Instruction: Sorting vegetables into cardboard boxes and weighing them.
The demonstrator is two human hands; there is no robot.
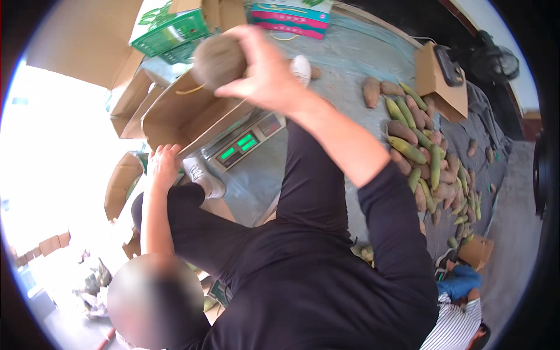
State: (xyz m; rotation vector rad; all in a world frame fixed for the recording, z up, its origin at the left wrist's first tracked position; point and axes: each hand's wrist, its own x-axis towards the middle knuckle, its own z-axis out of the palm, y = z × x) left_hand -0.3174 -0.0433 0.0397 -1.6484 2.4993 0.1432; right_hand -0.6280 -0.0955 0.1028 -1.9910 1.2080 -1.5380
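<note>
In my right hand (262,73) is a thick, round, brown root vegetable (220,61), gripped between the fingers and thumb. It is lifted over the far side of an open cardboard box (201,105) and is blurred, so its exact kind is unclear. My left hand (165,165) has its fingers hooked over the box's near left edge. Against the box's near right side sits a digital scale (239,150) with lit green displays. Whether the box rests fully on the scale's platform is hidden.
Right of me lies a big heap of brown tubers (446,191) and long green-yellow vegetables (406,150) on dark sheeting. A green crate (169,36) and a pink-and-teal carton (290,22) stand ahead. A black fan (494,63) is far right; a person in a striped shirt (458,326) is lower right.
</note>
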